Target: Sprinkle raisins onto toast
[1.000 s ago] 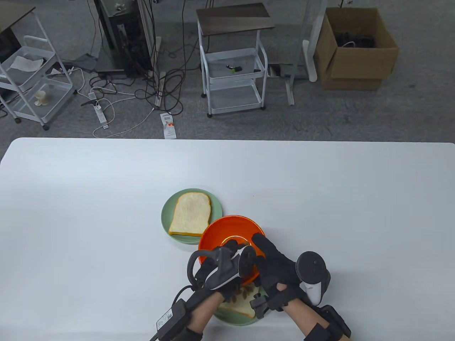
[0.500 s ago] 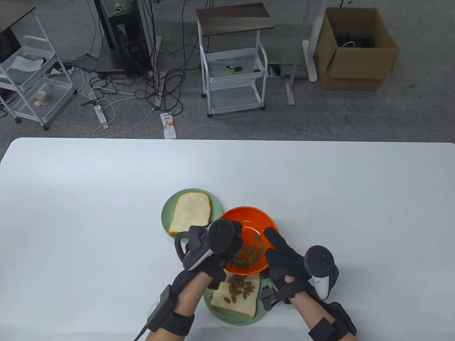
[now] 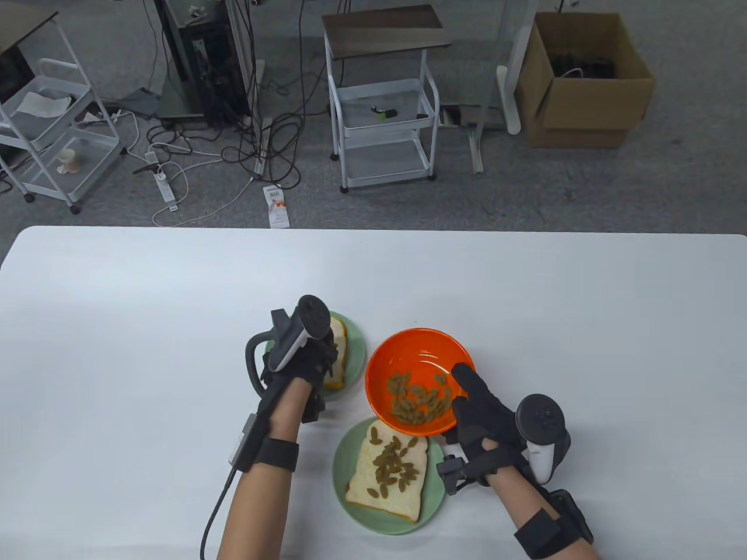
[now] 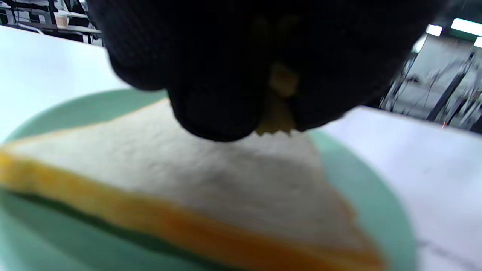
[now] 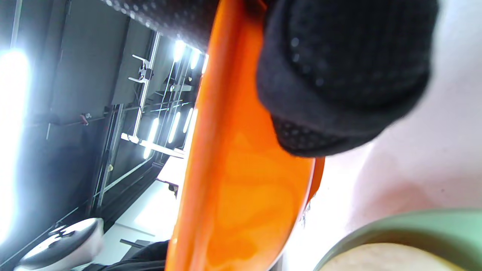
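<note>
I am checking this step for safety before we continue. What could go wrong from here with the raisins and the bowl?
1. The left hand pinches raisins low over the plain white toast slice; released off-centre, some may roll onto the round green plate.
2. The right hand holds the glossy orange bowl by its rim only, apparently lifted and overlapping the near green plate; if that grip slips, raisins could spill over the raisin-topped toast.

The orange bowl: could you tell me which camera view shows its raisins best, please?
The table view: the orange bowl opens toward it, raisins plainly visible inside. The right wrist view shows only the bowl's outer wall; the left wrist view misses it.
</note>
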Demonstrator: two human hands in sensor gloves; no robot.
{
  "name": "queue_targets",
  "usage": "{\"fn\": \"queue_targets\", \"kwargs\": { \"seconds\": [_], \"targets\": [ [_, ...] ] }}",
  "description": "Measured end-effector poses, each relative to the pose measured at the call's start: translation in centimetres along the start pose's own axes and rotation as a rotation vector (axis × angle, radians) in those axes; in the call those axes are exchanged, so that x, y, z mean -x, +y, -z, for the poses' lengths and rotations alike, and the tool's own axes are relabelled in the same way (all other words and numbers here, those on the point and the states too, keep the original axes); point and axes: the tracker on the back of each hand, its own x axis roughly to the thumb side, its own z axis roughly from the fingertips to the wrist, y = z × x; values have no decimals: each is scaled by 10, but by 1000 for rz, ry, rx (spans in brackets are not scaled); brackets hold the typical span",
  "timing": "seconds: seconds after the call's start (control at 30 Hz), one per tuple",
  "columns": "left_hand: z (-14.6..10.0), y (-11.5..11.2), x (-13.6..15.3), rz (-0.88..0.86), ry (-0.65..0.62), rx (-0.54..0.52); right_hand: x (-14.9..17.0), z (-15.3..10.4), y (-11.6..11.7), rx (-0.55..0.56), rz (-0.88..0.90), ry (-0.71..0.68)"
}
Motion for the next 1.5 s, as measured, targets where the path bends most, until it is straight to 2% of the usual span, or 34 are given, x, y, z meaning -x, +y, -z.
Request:
{"fn": "queue_targets", "kwargs": {
  "seconds": [0.07, 0.17, 0.33, 0.47, 0.53, 0.63, 0.77, 0.87, 1.07, 1.17, 1.27, 1.4, 1.5],
  "targets": [
    [9, -4, -1, 51, 7, 8, -1, 0, 1, -2, -1, -6],
    [19, -6, 1, 38, -4, -14, -2, -1, 1, -5, 3, -12],
    [29, -3, 8, 100, -54, -156, -2, 0, -1, 17, -4, -30],
    [33, -5, 13, 151, -56, -173, 0, 2, -4, 26, 2, -22],
    [32, -6, 16, 185, -40, -216, 1, 2, -4, 30, 0, -22],
    [30, -5, 18, 180, -53, -177, 0, 2, -5, 33, 2, -21],
    [25, -3, 18, 209, -44, -2, 0, 1, -4, 30, 3, -28],
    [18, 0, 17, 219, -54, 66, 0, 0, -3, 22, 4, -31],
    [-12, 28, 9, 185, -80, 136, 0, 0, -2, 16, 0, -42],
    [-32, 42, -6, 169, -151, 55, 0, 0, -4, 24, 2, -43],
    [-62, 51, -35, 149, -272, -9, 0, 0, -5, 34, 0, -42],
    [-105, 42, -86, 203, -455, -18, 0, -1, -5, 42, -8, -41],
    [-126, 19, -121, 314, -505, 15, 0, -5, -1, 37, -17, -46]
  ]
}}
